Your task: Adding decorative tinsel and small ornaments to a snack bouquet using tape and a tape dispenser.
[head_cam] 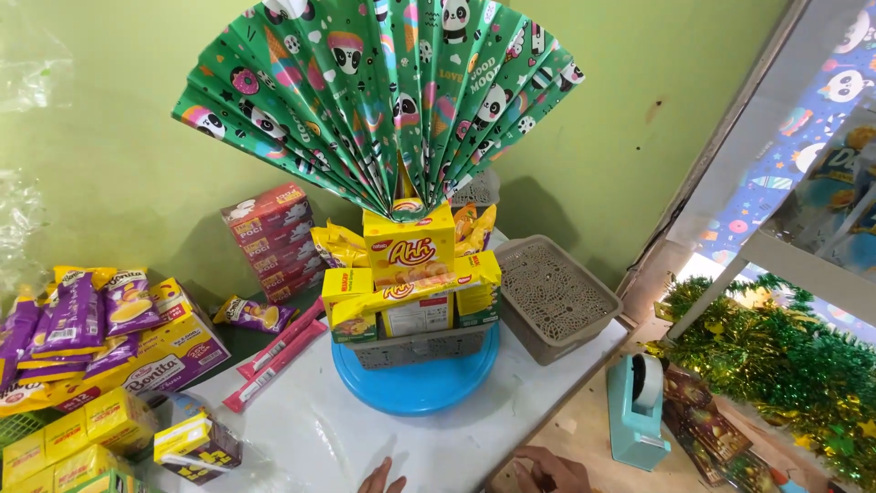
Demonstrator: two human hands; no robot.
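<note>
I'm seeing my left hand [381, 478] resting with fingers loosely spread on the desk [310, 429] just below the blue turntable [415, 383], my right hand [547, 472] curling beside it, grip unclear.

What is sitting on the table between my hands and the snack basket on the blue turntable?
Nothing visible. Bare white table lies between the left hand, the right hand and the blue turntable carrying the snack basket.
</note>
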